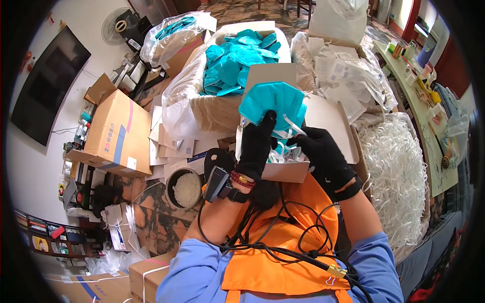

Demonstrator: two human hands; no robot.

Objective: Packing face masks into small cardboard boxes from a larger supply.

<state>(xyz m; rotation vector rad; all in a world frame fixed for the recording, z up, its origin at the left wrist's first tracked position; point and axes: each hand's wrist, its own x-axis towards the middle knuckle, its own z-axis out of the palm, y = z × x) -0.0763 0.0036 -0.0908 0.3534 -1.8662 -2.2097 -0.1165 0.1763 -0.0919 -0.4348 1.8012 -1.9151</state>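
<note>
Cartons (118, 131) are crowding the marbled floor (159, 222); over an open box (285, 172), the left hand (256, 144) is gripping a teal folded mask (275, 98), probably light, creasable, best held by its edge; the right hand (323, 151) is seemingly pinching its white strap (292, 124).

The head view, from the left of two head-worn fisheye cameras, faces down and forward over the apron (283, 267), with the left hand (258, 144) and right hand (323, 154) near; its wide sweep reaches the TV (49, 83) at left and the desk (438, 169) at right.
</note>
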